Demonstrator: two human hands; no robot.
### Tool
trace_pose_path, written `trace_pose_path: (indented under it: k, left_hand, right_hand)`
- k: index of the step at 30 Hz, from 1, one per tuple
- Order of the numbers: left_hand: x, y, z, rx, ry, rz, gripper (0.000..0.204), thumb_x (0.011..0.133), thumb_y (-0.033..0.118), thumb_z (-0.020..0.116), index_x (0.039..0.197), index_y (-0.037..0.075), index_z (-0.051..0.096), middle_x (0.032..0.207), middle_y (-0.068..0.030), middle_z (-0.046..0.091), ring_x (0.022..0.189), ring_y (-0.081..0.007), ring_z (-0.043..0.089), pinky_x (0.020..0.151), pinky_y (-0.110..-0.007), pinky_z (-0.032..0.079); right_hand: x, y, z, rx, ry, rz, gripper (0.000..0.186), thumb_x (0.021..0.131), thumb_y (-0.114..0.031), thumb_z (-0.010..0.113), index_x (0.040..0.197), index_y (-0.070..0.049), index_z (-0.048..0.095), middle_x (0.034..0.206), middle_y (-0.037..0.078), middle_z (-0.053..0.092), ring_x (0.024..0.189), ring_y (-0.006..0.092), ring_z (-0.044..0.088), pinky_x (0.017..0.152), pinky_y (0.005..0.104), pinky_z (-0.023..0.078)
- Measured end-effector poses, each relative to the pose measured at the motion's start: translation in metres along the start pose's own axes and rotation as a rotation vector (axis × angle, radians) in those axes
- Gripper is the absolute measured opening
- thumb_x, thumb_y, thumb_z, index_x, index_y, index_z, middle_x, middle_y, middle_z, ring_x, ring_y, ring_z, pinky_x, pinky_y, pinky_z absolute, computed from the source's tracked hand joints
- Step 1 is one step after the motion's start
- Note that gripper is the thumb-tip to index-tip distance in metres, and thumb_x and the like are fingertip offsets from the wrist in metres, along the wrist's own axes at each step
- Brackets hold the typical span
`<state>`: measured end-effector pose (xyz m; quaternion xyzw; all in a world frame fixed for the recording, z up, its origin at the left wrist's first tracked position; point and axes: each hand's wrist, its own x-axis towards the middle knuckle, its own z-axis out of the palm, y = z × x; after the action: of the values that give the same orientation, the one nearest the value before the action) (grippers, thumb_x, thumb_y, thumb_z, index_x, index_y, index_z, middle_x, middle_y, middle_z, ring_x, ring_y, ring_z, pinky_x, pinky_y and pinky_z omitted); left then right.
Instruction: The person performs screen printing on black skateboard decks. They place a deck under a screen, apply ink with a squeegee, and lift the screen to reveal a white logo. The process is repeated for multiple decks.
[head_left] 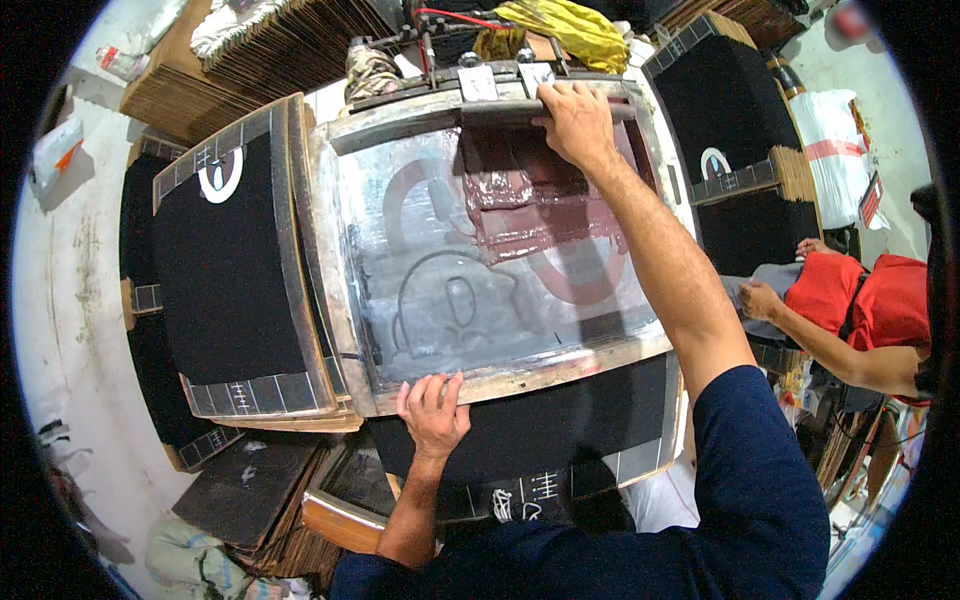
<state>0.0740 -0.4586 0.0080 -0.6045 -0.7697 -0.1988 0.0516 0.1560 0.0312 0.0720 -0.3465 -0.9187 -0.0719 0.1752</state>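
Observation:
A silk-screen printing frame (pixel 505 385) with a pale mesh lies before me, tilted slightly over a black cloth-covered board (pixel 590 415). My left hand (pixel 434 415) grips its near edge, fingers laid over the top of the rim. At the far end, my right hand (pixel 580 122) is closed over a long bar that looks like a squeegee (pixel 495 116); its blade is hidden. Dark maroon ink (pixel 530 195) spreads over the mesh's far right half, thick and wet near the bar. A large ring and a rounded outline show on the mesh.
Black cloth on boards lies to the left (pixel 225 280) and far right (pixel 720 100), with white printed loops. A person in a red garment (pixel 830 295) works at the right. Metal clamps (pixel 470 60) and a yellow cloth (pixel 575 30) are behind the frame; stacked boards (pixel 290 60) stand far left.

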Motion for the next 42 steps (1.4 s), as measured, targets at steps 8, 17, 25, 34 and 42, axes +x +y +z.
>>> trace_pose_path:
  k: [8,17,25,34,42]
  left_hand:
    - [0.001,0.0,0.0,-0.006,-0.021,-0.01,0.05,0.073,0.017,0.076,0.122,0.02,0.073,0.122,-0.0005,0.064,0.123,-0.0235,0.054,0.115,-0.053,0.031]
    - [-0.002,-0.001,0.0,0.025,-0.07,-0.022,0.05,0.072,0.021,0.077,0.122,0.02,0.072,0.123,-0.0013,0.063,0.121,-0.0245,0.055,0.115,-0.054,0.031]
    - [-0.001,-0.002,0.002,0.001,-0.024,0.004,0.049,0.076,0.023,0.074,0.125,0.015,0.07,0.124,-0.0044,0.063,0.123,-0.0272,0.054,0.115,-0.055,0.029]
    - [0.001,0.001,-0.001,-0.012,-0.012,-0.017,0.053,0.073,0.021,0.08,0.125,0.018,0.071,0.123,-0.0031,0.063,0.122,-0.0255,0.055,0.114,-0.054,0.033]
    - [0.032,0.014,-0.037,-0.141,-0.11,-0.077,0.051,0.068,0.016,0.082,0.118,0.012,0.072,0.112,-0.0058,0.065,0.111,-0.0285,0.058,0.106,-0.05,0.037]
  right_hand:
    - [-0.105,-0.036,-0.05,0.064,-0.117,-0.006,0.038,0.071,-0.005,0.072,0.107,-0.013,0.063,0.1,0.007,0.062,0.102,0.0304,0.06,0.083,0.0451,0.044]
    - [-0.002,0.004,-0.006,0.001,-0.045,-0.016,0.033,0.084,-0.021,0.079,0.112,-0.014,0.064,0.108,0.006,0.067,0.107,0.0295,0.062,0.086,0.0467,0.046]
    - [-0.125,-0.042,-0.05,0.053,-0.017,0.029,0.026,0.079,-0.008,0.07,0.104,-0.013,0.066,0.102,0.005,0.064,0.1,0.0254,0.06,0.089,0.0432,0.044]
    - [-0.153,-0.05,-0.048,0.104,0.064,0.01,0.023,0.081,-0.004,0.067,0.102,-0.014,0.064,0.097,0.005,0.058,0.095,0.0279,0.056,0.09,0.0426,0.042]
    - [-0.108,-0.03,-0.061,0.091,-0.107,-0.003,0.026,0.084,-0.01,0.073,0.11,-0.013,0.066,0.102,0.006,0.068,0.104,0.0281,0.064,0.094,0.0446,0.044]
